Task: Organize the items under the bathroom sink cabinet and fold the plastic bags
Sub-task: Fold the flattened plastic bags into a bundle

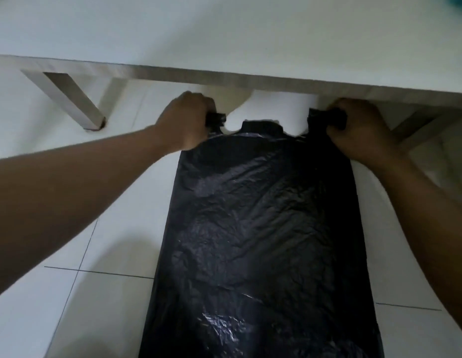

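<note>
A large black plastic bag (261, 228) lies flat and wrinkled on the white tiled floor, stretching from the frame's bottom edge up to its two handles. My left hand (186, 122) grips the left handle, fingers curled round it. My right hand (359, 130) grips the right handle the same way. Both hands are at the bag's far end, just in front of a low bench edge.
A white-topped bench or table (224, 76) with pale wooden legs (77, 104) crosses the view beyond the hands; its edge overhangs the bag's handles. White floor tiles (95, 306) with dark grout lines flank the bag on both sides.
</note>
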A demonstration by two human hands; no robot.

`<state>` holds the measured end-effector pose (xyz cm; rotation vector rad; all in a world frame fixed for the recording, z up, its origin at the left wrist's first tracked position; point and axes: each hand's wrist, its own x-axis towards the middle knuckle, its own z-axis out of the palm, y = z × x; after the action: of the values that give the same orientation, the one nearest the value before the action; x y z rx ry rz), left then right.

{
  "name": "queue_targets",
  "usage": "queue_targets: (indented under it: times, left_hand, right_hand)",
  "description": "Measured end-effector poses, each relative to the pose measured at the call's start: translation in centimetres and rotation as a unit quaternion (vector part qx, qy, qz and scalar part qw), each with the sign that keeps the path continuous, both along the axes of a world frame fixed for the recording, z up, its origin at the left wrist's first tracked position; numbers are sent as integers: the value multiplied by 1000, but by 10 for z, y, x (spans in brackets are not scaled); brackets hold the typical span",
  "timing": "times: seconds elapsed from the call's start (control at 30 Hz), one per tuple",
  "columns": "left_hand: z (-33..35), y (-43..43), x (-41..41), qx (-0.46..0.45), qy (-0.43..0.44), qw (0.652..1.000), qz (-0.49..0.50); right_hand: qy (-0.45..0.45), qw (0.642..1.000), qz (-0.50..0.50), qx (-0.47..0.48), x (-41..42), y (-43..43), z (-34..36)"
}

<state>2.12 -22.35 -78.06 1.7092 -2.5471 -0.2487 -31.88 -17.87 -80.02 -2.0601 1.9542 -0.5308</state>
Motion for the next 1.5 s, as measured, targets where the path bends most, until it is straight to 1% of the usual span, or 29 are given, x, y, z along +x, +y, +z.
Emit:
queue_targets:
  times: [0.03, 0.07, 0.1, 0.13, 0.17, 0.2, 0.23, 0.27, 0.3, 0.33, 0.37, 0.4, 0.47, 0.5, 0.57, 0.63, 0.67, 0.8, 0.9, 0.93, 1.03, 1.1, 1.17, 1.23, 1.3, 1.37, 1.43, 1.5]
  left_hand:
    - [1, 15, 1, -9, -13, 1000, -18]
    - [3, 31, 1, -15, -30, 999, -34]
    - [4, 45, 0, -11, -44, 998, -49]
    - [5, 57, 0, 12, -55, 996, -66]
    - [8, 67, -1, 59, -34, 995, -73]
    - [10, 75, -1, 123, 19, 990, -68]
    - [13, 81, -2, 176, 92, 979, -56]
    - [14, 82, -1, 190, 156, 969, -34]
    - [13, 78, 0, 159, 206, 966, -11]
    - [11, 70, 2, 109, 233, 966, 16]
    - [9, 61, 5, 58, 240, 968, 43]
    - [7, 51, 8, 23, 234, 970, 68]
    - [0, 31, 14, 9, 190, 977, 95]
    - [-6, 20, 17, 27, 148, 983, 102]
    - [-15, 5, 20, 110, 71, 985, 112]
    - [-22, -4, 18, 189, 18, 978, 86]
    - [-24, -7, 17, 202, 1, 977, 73]
    - [-25, -14, 6, 213, 5, 975, 67]
    - [-22, -18, -2, 173, -59, 982, 56]
    - [-22, -20, -3, 155, -62, 983, 68]
    - [-21, -24, -4, 98, -4, 986, 136]
    - [-17, -24, -1, 53, 16, 987, 149]
    - [-13, -19, 3, 23, 26, 991, 126]
    - [-11, -10, 7, 0, 37, 996, 84]
    - [-10, 2, 11, -35, 17, 999, 33]
    - [-9, 16, 14, -66, 7, 998, 3]
    - [-7, 33, 15, -71, 16, 997, -15]
    - [-9, 50, 17, -70, -1, 996, -48]
  right_hand:
    - [-1, 1000, 29, -6, 6, 16, 4]
    - [-3, 998, 54, 9, 13, 33, 8]
    - [0, 996, 77, 50, 18, 48, 9]
    - [-8, 990, 90, 105, 23, 63, 11]
    - [-33, 982, 91, 162, 24, 72, 11]
    - [-72, 976, 83, 191, 26, 78, 12]
    - [-113, 975, 63, 180, 23, 80, 10]
    - [-150, 977, 41, 147, 20, 78, 9]
    - [-173, 979, 20, 107, 16, 72, 8]
    - [-179, 981, 9, 69, 11, 65, 4]
    - [-173, 984, 6, 41, 7, 58, 2]
    - [-159, 987, 8, 24, 3, 50, -2]
    - [-103, 995, 12, 13, -4, 34, -11]
    - [-70, 997, 12, 29, -6, 27, -14]
    - [-14, 994, 15, 108, -5, 16, -18]
    - [40, 983, 38, 173, 1, 8, -20]
    - [59, 980, 45, 185, 4, 4, -21]
    - [57, 975, 29, 213, 14, -11, -17]
    - [117, 965, 25, 235, 21, -20, -10]
    - [128, 966, 16, 224, 23, -22, -7]
    - [123, 981, -14, 147, 23, -26, -2]
    - [110, 990, -14, 88, 20, -21, 0]
    - [107, 993, 16, 42, 15, -12, 3]
    - [127, 990, 55, -2, 13, -2, 6]
    - [137, 986, 85, -48, 15, 13, 8]
    - [126, 985, 103, -63, 19, 32, 8]
    - [131, 982, 114, -73, 20, 52, 4]
    - [133, 980, 128, -73, 19, 69, -1]
